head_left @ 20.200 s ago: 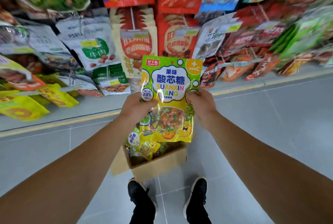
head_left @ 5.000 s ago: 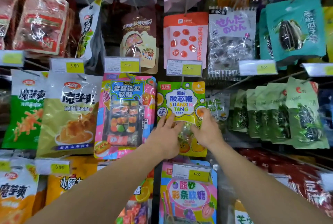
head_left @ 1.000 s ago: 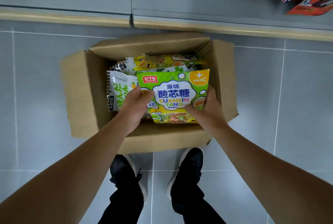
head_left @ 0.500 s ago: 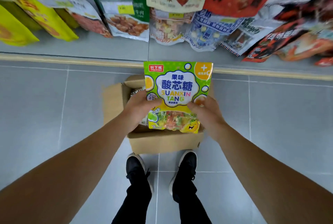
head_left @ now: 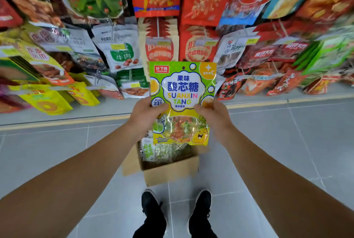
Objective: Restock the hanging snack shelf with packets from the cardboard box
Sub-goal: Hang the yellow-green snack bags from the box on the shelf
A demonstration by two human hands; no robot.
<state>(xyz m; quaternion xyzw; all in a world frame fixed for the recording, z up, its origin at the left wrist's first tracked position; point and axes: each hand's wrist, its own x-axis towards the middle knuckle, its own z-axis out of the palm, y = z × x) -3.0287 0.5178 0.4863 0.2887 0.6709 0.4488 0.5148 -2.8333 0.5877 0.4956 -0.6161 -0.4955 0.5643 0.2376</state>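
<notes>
Hands grip the green-and-yellow plastic candy packet (head_left: 183, 101) upright between them: left hand (head_left: 146, 116) pinching its left edge, right hand (head_left: 212, 116) its right, above the open brown cardboard box (head_left: 170, 172).

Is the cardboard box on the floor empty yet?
Not empty. The cardboard box stands open, and packets show inside, below the candy packet held above it.

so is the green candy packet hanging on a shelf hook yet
No, the green candy packet is held upright by its sides in the left hand and right hand, above the cardboard box on the floor.
</notes>
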